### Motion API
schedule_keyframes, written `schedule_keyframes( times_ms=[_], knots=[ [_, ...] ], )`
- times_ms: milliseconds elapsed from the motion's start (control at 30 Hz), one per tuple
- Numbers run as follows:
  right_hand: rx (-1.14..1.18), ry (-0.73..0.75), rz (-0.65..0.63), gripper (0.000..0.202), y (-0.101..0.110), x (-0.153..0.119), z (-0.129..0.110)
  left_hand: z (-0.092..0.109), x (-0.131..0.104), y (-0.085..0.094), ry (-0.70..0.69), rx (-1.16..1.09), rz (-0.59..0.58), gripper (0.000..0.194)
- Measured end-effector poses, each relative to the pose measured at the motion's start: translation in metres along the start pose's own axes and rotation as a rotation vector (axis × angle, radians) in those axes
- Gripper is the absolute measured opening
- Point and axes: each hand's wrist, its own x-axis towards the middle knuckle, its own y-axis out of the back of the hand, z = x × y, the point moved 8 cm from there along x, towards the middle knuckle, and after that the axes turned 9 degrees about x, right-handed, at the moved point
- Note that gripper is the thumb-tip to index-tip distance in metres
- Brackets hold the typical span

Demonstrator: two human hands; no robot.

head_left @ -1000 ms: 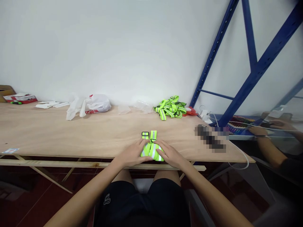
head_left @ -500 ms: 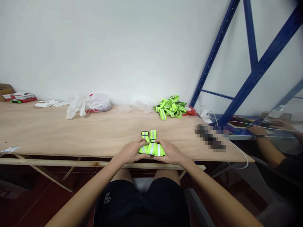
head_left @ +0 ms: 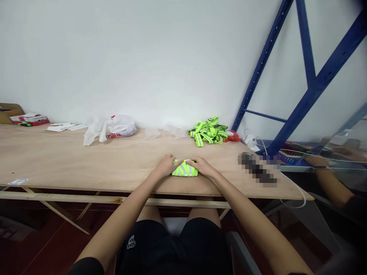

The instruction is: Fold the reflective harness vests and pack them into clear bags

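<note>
A folded bundle of yellow-green strap with silver reflective stripes lies on the wooden table in front of me. My left hand grips its left end, thumb on top. At the right end my right hand holds it the same way, with the thumb over the upper edge. The fingertips behind the bundle are partly hidden. Farther back, a loose pile of similar straps with black buckles rests near the wall.
White plastic bag, clear plastic film and white papers lie along the wall. A red-and-white box stands far left. On the right are a blurred dark object, a white cable and a blue metal frame.
Both hands have moved forward from the table's front edge with the bundle. The two buckled strap ends that stuck out behind it no longer show, and the bundle looks more compact.
</note>
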Motion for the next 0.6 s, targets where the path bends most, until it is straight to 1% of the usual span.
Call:
schedule_keyframes(
  times_ms=[67,133,233,300,433,533,600],
  knots=[
    [-0.091,-0.010,0.104,0.038,0.008,0.005,0.009,-0.007,0.006,-0.005,0.090,0.047,-0.020,0.049],
    [-0.182,-0.021,0.164,0.036,0.012,0.006,0.014,-0.009,0.009,-0.008,0.143,0.069,-0.042,0.050],
    [-0.327,-0.013,0.136,0.035,0.009,0.005,0.011,-0.004,0.009,-0.009,0.128,0.047,-0.047,0.045],
    [-0.353,-0.013,0.128,0.039,0.007,0.004,0.008,-0.001,0.008,-0.008,0.123,0.005,-0.025,0.039],
    [-0.186,-0.035,0.175,0.033,0.007,0.003,0.006,0.002,0.005,-0.007,0.152,-0.046,0.016,0.030],
    [-0.032,-0.039,0.164,0.027,0.004,0.006,0.006,0.007,0.002,-0.007,0.165,-0.048,0.043,0.027],
    [0.009,-0.051,0.161,0.023,0.001,0.006,0.004,0.011,-0.001,-0.006,0.181,-0.033,0.061,0.028]
  ],
)
